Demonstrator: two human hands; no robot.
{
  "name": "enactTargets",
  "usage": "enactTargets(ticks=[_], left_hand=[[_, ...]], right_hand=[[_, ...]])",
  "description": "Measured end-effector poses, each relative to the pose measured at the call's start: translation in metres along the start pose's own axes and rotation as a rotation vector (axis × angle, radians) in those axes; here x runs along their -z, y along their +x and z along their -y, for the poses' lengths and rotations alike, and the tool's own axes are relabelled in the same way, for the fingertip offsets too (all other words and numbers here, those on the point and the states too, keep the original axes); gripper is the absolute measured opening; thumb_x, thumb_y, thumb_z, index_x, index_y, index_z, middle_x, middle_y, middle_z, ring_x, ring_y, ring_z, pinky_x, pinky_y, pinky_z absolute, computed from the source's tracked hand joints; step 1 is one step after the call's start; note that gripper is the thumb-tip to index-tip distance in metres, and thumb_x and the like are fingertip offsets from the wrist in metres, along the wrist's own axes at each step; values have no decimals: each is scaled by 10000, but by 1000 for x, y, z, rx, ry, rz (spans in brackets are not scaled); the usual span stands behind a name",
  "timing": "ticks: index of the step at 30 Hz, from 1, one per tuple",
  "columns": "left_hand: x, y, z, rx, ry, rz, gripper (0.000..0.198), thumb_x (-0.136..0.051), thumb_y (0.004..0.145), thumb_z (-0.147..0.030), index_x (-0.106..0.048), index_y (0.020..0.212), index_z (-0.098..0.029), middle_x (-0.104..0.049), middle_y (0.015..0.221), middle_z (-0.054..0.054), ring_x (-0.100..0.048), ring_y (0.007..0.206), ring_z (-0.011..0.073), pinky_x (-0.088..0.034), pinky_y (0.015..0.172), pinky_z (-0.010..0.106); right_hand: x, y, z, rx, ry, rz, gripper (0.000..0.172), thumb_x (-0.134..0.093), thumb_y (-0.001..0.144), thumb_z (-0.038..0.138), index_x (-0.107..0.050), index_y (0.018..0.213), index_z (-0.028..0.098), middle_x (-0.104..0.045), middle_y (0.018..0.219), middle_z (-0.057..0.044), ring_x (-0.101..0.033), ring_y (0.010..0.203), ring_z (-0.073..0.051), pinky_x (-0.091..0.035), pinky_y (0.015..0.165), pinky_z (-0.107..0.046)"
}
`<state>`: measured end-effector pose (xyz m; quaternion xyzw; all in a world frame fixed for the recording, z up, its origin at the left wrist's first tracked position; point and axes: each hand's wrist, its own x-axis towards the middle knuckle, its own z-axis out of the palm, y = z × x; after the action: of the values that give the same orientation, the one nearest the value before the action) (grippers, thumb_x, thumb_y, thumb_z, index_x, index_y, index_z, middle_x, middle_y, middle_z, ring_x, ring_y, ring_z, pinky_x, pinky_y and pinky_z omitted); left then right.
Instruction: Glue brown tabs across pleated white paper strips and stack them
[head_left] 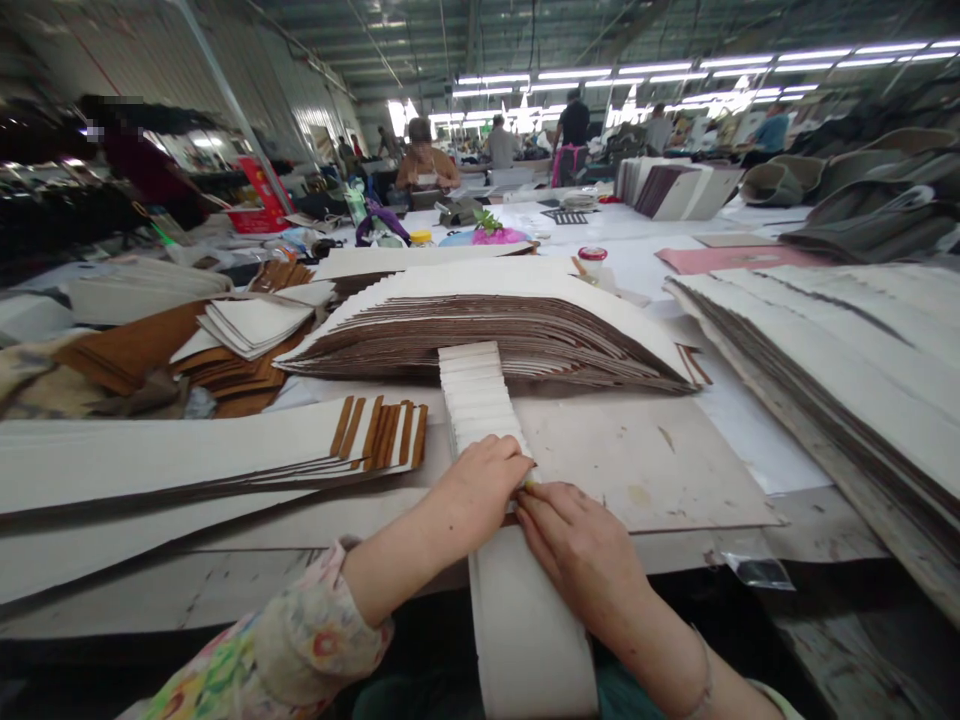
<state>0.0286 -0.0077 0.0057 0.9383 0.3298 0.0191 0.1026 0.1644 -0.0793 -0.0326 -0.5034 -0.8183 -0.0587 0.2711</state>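
Note:
My left hand [484,480] and my right hand [577,545] meet at the near end of a fanned row of narrow white strips [476,395] that runs away from me across the table. Both hands are closed, fingertips pinching the edge of the nearest strip. A long white strip [525,630] hangs from under my hands over the table's front edge. The row lies on a stained cardboard sheet [645,460]. Behind it is a wide fanned stack of white-topped, brown-edged sheets [517,320].
Long white sheets with brown strips [375,430] lie at the left. Another large fanned stack [840,360] fills the right. Brown and white pieces [240,340] are piled at the back left. A small red-lidded jar [592,258] stands behind. Several people work at tables farther back.

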Motion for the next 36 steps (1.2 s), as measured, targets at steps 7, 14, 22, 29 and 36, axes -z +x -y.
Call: enactTargets(ticks=[7, 14, 22, 29, 36], left_hand=[[-1, -2, -6, -29, 64, 20, 222, -401, 823, -63, -536, 985, -131, -524, 942, 80, -459, 886, 215, -398, 809, 341], [0, -5, 4, -25, -41, -7, 233, -466, 819, -144, -556, 1029, -191, -528, 923, 48, -471, 878, 195, -406, 786, 309], [-1, -25, 26, 136, -248, -119, 140, -538, 783, -199, -578, 914, -172, -544, 923, 41, -484, 944, 192, -396, 843, 309], [-5, -30, 27, 173, -289, -164, 100, -546, 773, -202, -567, 869, -181, -557, 920, 35, -494, 940, 191, -398, 842, 317], [-7, -31, 24, 151, -245, -153, 66, -517, 812, -213, -560, 821, -165, -563, 884, 36, -500, 909, 186, -400, 820, 305]], right_hand=[[0, 1, 0, -6, 18, 1, 200, -406, 860, 133, -605, 870, 152, -608, 820, -74, -542, 817, -181, -440, 748, -321], [-2, 7, -5, -63, 83, 73, 155, -429, 840, 141, -565, 769, 159, -566, 747, -53, -510, 757, -180, -416, 713, -320], [-8, 16, -14, -147, 150, 85, 128, -499, 827, 232, -486, 710, 184, -527, 753, -30, -476, 739, -174, -381, 661, -306], [-12, 23, -18, -115, 136, 80, 232, -512, 817, 265, -533, 1039, 201, -554, 991, -76, -493, 926, -209, -399, 769, -349], [-14, 33, -14, -42, 159, 228, 124, -486, 838, 202, -574, 925, 191, -555, 854, -52, -498, 828, -192, -408, 742, -338]])
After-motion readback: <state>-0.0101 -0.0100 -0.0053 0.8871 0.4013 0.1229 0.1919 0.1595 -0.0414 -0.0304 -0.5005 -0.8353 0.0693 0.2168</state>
